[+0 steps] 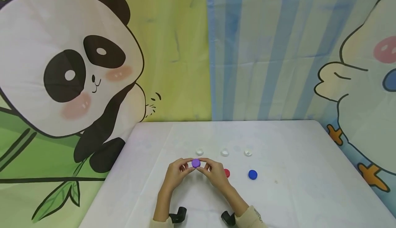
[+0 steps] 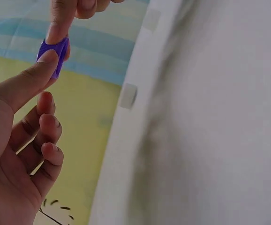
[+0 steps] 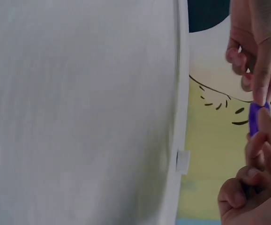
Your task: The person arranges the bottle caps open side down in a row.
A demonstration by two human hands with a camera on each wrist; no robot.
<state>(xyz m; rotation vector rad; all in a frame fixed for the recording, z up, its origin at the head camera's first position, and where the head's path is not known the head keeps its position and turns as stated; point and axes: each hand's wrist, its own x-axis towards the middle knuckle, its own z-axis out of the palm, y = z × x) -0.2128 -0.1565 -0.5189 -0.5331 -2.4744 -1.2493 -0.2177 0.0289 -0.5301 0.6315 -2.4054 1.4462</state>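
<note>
Both hands hold a purple bottle cap (image 1: 196, 163) between them above the white table. My left hand (image 1: 175, 174) pinches its left side with thumb and forefinger. On the other side my right hand (image 1: 215, 173) pinches it the same way. The left wrist view shows the ridged rim of the cap (image 2: 56, 55) and the left hand's other fingers (image 2: 48, 129) loosely bent. A red cap (image 1: 227, 173) lies partly hidden behind the right hand. Farther right a blue cap (image 1: 252, 174) lies flat on the table.
Three small whitish, clear-looking round pieces (image 1: 199, 151) (image 1: 224, 152) (image 1: 248, 153) stand in a row beyond the hands. The white table (image 1: 294, 200) reaches back to a printed curtain (image 1: 173, 66). A black wrist mount (image 1: 178, 215) sits at the left wrist.
</note>
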